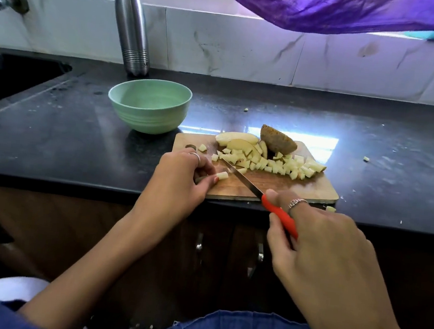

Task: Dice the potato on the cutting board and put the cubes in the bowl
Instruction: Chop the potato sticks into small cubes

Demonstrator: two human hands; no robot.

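Potato, pale and partly diced, is lying across the far half of the rectangular wooden cutting board, which is sitting at the near edge of the black stone counter. Nearest the camera, the right hand is curling its fingers around the red handle of a slim steel-bladed knife, with a ring on one finger, and the blade is angling up and left over the board so that its tip is reaching the pile. Just left of the blade, the left hand is resting on the board's near left corner and pinching a short pale potato stick between fingertips and thumb, a ring showing on it too. Beyond the blade, a heap of small pale potato cubes is spreading across the board's middle, and behind it several uncut pale potato slices are lying beside a brown-skinned potato end piece at the far edge. A few stray bits are lying on the counter to the right. Further back and left of the board, the pale green ribbed bowl is standing upright on the counter, near the board's far left corner, holding no cubes. Behind it, a tall stainless-steel bottle is standing against the white marbled tile wall.
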